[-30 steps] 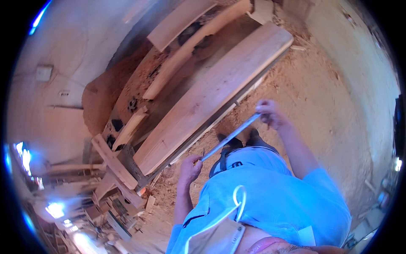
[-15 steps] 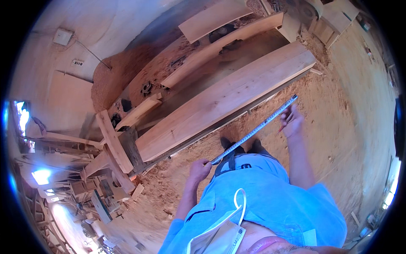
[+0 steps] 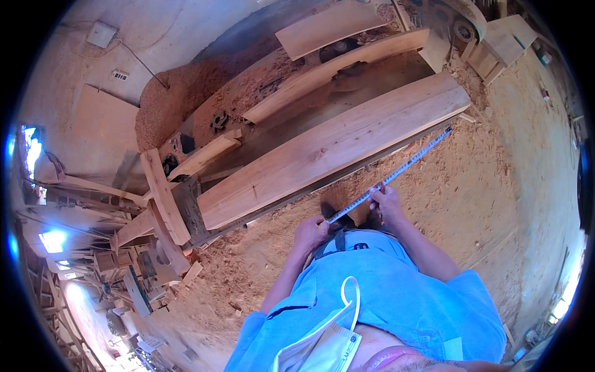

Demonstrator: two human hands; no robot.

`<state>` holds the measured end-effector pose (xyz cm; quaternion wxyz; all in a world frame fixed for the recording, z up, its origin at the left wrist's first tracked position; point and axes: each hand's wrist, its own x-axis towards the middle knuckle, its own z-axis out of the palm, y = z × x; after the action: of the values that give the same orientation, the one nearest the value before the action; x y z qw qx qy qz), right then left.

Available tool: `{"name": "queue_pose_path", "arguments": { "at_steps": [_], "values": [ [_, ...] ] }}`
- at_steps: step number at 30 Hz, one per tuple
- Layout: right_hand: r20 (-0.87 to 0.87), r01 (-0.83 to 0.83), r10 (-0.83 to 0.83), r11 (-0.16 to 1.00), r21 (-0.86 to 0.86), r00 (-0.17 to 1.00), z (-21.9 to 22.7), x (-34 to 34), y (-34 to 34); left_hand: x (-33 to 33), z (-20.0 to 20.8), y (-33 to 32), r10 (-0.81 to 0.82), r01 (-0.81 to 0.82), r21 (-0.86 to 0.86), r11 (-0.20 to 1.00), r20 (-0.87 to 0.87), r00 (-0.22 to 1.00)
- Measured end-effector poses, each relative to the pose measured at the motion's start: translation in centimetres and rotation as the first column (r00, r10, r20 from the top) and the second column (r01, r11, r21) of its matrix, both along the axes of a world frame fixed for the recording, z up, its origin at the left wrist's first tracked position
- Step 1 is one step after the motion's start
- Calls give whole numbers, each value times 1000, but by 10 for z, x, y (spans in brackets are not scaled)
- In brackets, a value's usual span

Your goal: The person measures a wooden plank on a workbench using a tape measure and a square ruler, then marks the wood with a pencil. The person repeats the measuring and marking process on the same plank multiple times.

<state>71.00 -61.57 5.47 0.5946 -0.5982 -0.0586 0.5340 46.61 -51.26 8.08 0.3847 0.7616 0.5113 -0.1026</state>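
A tape measure's pale blade (image 3: 412, 162) slants out in front of my body, its far tip near the right end of a long wooden plank (image 3: 334, 146). Closed round the near end of the tape is my left hand (image 3: 312, 234), which hides the case. Farther along, my right hand (image 3: 386, 203) pinches the blade, and a small red thing shows at its fingers, too small to name. Both hands are on my side of the plank, apart from it. The plank lies lengthwise on a dark support, its broad face up.
Behind the plank lies a narrower curved board (image 3: 334, 71), with sawdust heaped (image 3: 164, 102) near the wall. Shorter timbers (image 3: 165, 197) cross at the plank's left end. A wooden panel (image 3: 328, 28) lies at the back. Wood chips cover the floor (image 3: 458, 204).
My right hand has slid down from near the tape's tip toward my left hand. The blade's tip has moved right and away, closer to the plank's end. My left hand has risen slightly.
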Motion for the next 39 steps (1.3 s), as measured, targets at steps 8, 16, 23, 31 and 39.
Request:
{"name": "queue_pose_path", "arguments": {
  "at_steps": [8, 16, 23, 31, 39],
  "values": [
    [-7, 146, -146, 989, 5, 989, -22, 12, 5, -42, 4, 10, 117, -114, 75, 991, -23, 993],
    [63, 379, -386, 920, 95, 920, -22, 100, -2, -143, 2, 32, 226, -240, 206, 949, 88, 970],
    [-2, 324, -326, 940, 105, 945, -2, 87, 16, -106, 27, 59, 203, -206, 250, 946, 36, 978],
    [57, -63, 63, 998, -12, 996, -9, -1, 32, -47, 26, 96, 210, -215, 375, 902, 54, 976],
    [281, -33, 34, 999, -9, 959, -26, 19, 24, -26, -7, 121, 158, -161, 267, 950, 31, 987]
  ]
}}
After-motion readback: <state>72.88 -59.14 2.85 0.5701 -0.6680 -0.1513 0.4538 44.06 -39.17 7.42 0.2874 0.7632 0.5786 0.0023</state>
